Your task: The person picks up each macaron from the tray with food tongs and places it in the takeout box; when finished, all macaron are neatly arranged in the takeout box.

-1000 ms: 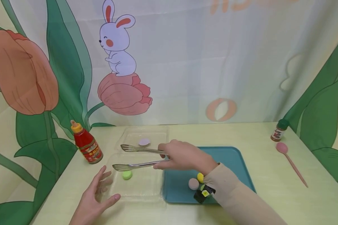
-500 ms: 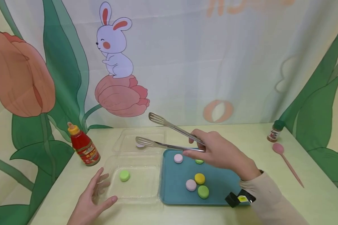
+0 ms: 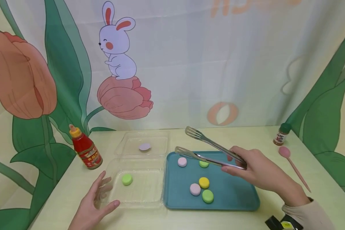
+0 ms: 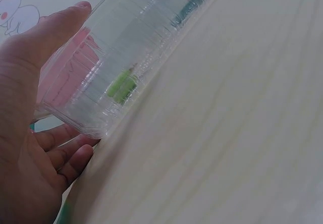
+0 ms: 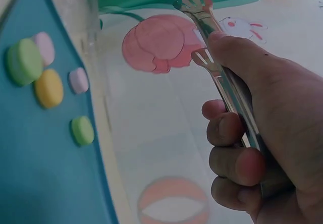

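My right hand [image 3: 258, 167] grips metal tongs [image 3: 215, 147], their two slotted ends spread apart above the back of the blue tray [image 3: 233, 195]; nothing is between them. On the tray lie several macarons: a yellow one [image 3: 203, 182], a green one [image 3: 208, 196] and a pink one [image 3: 195, 189] close together, with another pink one [image 3: 182, 162] and a green one [image 3: 203, 164] farther back. At the left edge of the clear plastic box [image 3: 149, 204], my left hand [image 3: 93, 204] has its fingers spread. Inside the box sits a green macaron [image 3: 127, 179].
The box's raised lid [image 3: 158, 143] carries a pale purple oval [image 3: 145, 146]. A red sauce bottle [image 3: 88, 150] stands at the left. On the right are a spice jar [image 3: 282, 134] and a pink spoon [image 3: 294, 167]. A printed curtain [image 3: 175, 64] hangs behind.
My right hand has carried the tongs rightward, from over the box to over the tray, uncovering the macarons there. The left hand keeps its place by the box.
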The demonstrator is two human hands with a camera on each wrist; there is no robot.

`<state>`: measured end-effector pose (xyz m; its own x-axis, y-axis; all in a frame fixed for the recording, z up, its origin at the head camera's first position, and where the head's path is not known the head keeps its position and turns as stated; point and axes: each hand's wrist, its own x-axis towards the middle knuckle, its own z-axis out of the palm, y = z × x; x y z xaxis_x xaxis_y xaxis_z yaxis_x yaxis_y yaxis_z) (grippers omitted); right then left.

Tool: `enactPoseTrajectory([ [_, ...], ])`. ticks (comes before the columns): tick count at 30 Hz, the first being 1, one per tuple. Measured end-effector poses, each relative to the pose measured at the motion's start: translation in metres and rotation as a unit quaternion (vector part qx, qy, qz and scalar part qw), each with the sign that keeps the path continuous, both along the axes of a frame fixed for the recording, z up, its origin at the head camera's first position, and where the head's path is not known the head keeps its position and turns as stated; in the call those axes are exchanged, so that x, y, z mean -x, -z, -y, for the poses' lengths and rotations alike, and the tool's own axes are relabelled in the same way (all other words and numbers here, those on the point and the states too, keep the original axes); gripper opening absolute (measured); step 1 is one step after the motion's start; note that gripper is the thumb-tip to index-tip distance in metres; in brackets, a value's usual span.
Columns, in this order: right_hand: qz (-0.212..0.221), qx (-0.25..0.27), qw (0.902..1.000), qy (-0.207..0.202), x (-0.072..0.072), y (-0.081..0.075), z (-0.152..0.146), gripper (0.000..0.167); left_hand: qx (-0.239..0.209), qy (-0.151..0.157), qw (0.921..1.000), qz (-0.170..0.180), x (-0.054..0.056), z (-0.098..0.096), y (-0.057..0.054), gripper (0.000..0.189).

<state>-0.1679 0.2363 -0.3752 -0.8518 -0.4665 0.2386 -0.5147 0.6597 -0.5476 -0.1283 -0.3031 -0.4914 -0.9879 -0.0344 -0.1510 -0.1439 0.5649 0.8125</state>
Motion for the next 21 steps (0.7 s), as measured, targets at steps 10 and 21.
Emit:
enactPoseTrajectory([
  [10,0.025,-0.011,0.9994,-0.02,-0.017,0.045,-0.044,0.023,-0.001,-0.004,1.0,-0.006,0.001,-0.002,-0.001,0.127],
  [21,0.023,-0.016,0.9984,-0.049,-0.015,0.069,-0.063,0.017,0.001,-0.006,0.9999,-0.015,-0.001,0.0,0.0,0.126],
])
